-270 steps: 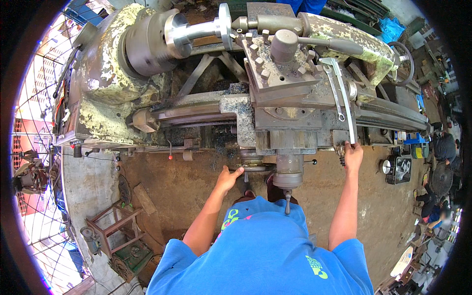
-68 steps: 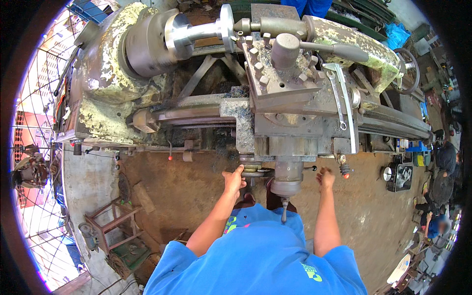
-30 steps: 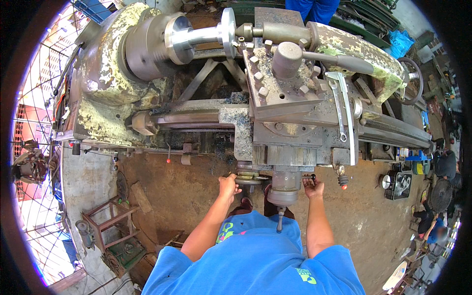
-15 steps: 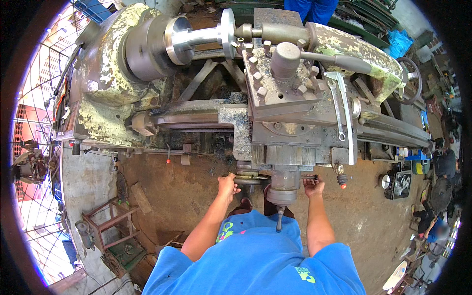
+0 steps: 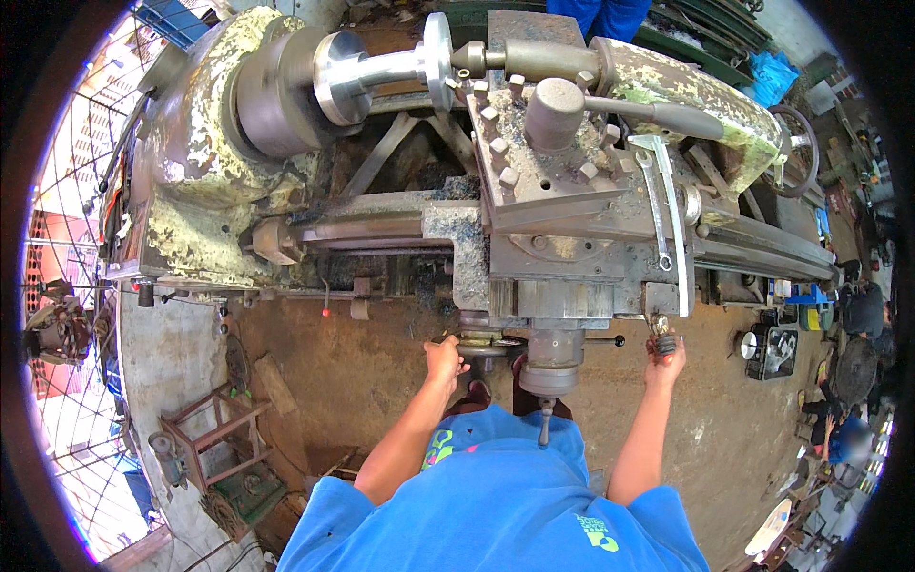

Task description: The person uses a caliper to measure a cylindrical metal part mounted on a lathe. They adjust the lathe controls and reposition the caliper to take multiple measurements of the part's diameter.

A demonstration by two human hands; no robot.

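Note:
At the front of a metal lathe, my left hand (image 5: pixel 445 360) is closed on the rim of the carriage handwheel (image 5: pixel 488 349). My right hand (image 5: pixel 664 358) is wrapped round a dark-ribbed lever handle (image 5: pixel 665 341) with a reddish tip, at the right of the carriage apron. Between the hands sticks out a thin rod with a black ball knob (image 5: pixel 619 340), touched by neither. A shiny flanged metal workpiece (image 5: pixel 389 71) runs from the chuck (image 5: pixel 283 93), whose surface looks blurred, to the tailstock centre (image 5: pixel 471 59). The tool post (image 5: pixel 553 116) stands right of the flange.
A wrench (image 5: pixel 657 212) and a caliper (image 5: pixel 674 224) lie on the carriage right of the tool post. Metal chips cover the cross slide. A wooden-framed stand (image 5: pixel 214 429) is on the floor at left. Another person in blue trousers (image 5: pixel 600 17) stands behind the lathe.
My right hand has left the black-knobbed rod and moved right onto the ribbed lever handle. The left hand stays at the handwheel.

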